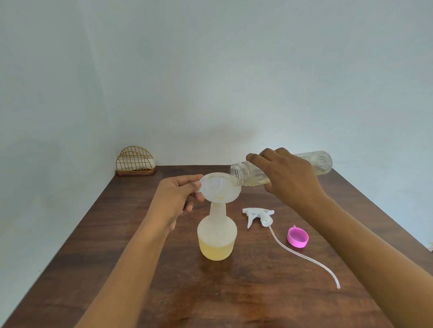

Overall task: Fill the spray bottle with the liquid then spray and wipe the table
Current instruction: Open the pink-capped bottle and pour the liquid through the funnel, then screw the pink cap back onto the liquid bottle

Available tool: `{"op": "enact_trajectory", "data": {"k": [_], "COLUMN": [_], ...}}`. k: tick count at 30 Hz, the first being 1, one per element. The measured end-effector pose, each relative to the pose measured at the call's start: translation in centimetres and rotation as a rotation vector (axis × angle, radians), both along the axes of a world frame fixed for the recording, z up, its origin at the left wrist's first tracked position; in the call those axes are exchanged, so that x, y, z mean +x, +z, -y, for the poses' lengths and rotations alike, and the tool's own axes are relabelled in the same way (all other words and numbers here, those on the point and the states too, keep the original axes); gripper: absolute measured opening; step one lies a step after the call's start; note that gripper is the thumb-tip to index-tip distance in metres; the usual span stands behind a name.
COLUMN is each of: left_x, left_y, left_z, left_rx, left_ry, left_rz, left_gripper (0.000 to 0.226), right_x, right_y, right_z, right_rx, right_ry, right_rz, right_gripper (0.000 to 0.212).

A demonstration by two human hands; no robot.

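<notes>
Spray bottle [217, 238] stands mid-table, roughly a third full: steady the funnel [220, 187] in its neck with the left hand [177, 197] pinching the rim tab, while the right hand [290, 178], gripping the jar [319, 164], tips slowly.

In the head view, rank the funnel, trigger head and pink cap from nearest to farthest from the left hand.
1. Funnel: held at its rim by the left hand.
2. Trigger head: lying right of the spray bottle.
3. Pink cap: farther right still.
</notes>
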State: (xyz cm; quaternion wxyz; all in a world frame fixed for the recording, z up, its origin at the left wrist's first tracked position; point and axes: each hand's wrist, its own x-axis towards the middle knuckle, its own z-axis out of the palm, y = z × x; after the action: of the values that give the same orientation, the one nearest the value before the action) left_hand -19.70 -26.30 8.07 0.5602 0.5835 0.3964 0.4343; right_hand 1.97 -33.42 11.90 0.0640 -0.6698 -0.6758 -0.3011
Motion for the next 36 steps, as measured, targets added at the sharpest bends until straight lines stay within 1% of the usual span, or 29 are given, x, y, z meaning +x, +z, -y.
{"op": "enact_trajectory", "data": {"k": [4, 9, 14, 19, 20, 22, 24, 26, 28, 31, 36], "left_x": [-0.1, -0.1, 0.0, 0.0, 0.0, 0.0, 0.0, 0.0, 0.0, 0.0, -0.1], "left_y": [0.0, 0.0, 0.1, 0.0, 0.1, 0.1, 0.2, 0.2, 0.2, 0.2, 0.2], "left_z": [0.0, 0.0, 0.0, -0.2, -0.1, -0.1, 0.0, 0.0, 0.2, 0.6, 1.1], "left_rx": [-0.005, -0.018, -0.020, -0.029, -0.031, -0.030, -0.025, -0.014, -0.010, -0.011, 0.006], "left_ry": [-0.001, 0.004, 0.009, 0.021, 0.019, 0.008, 0.001, -0.005, -0.008, -0.007, 0.016], "left_rz": [0.001, 0.000, -0.004, -0.025, -0.025, -0.018, -0.012, -0.022, -0.031, -0.031, -0.037], "left_gripper": [0.017, 0.017, 0.017, 0.017, 0.017, 0.017, 0.017, 0.017, 0.017, 0.017, 0.031], "right_x": [0.0, -0.3, -0.4, -0.3, -0.2, 0.1, 0.2, -0.3, -1.1, -2.2, -3.7], "right_y": [0.2, -0.2, -1.3, -2.2, -2.2, -2.1, -1.7, -1.5, -1.6, -2.0, -3.2], "right_z": [0.0, 0.9, 2.9, 4.9, 5.3, 6.0, 6.7, 7.3, 7.7, 7.8, 7.2], "right_rx": [-0.032, -0.101, -0.081, -0.105, -0.101, -0.100, -0.116, -0.116, -0.101, -0.077, -0.059], "right_ry": [-0.017, -0.097, -0.108, -0.162, -0.166, -0.119, -0.012, 0.105, 0.191, 0.255, 0.236], "right_rz": [-0.041, -0.107, -0.251, -0.309, -0.354, -0.522, -0.794, -1.077, -1.252, -1.351, -1.366], "right_gripper": [0.065, 0.063, 0.057, 0.060, 0.059, 0.056, 0.052, 0.053, 0.059, 0.071, 0.075]}}
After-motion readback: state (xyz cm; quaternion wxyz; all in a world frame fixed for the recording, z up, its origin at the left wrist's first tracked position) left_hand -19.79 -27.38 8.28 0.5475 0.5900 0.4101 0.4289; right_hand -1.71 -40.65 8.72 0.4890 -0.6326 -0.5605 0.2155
